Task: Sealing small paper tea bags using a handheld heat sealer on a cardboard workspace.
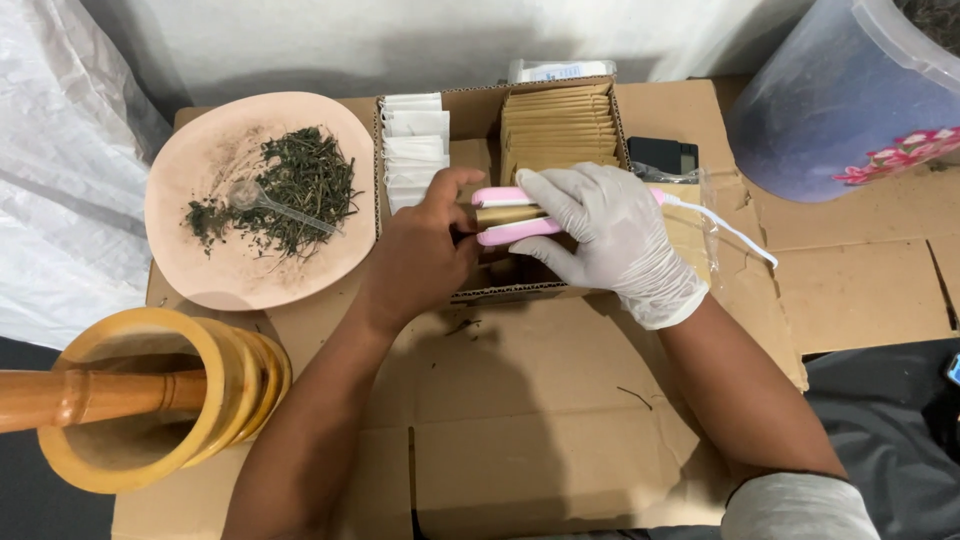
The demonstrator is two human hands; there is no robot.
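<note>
One pink sealer [515, 214] is gripped shut by the gloved right hand [610, 235], half hidden; one gold pouch [500, 215] is pinched by the bare left hand [425, 250], its end covered.

Home herb-packing bench: mortar [150, 400], sachets [415, 150]

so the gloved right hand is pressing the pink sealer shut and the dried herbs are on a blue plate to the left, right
Not quite: the plate holding the dried herbs is pink, not blue, as the head view shows. The gloved right hand does press the pink sealer.
</note>
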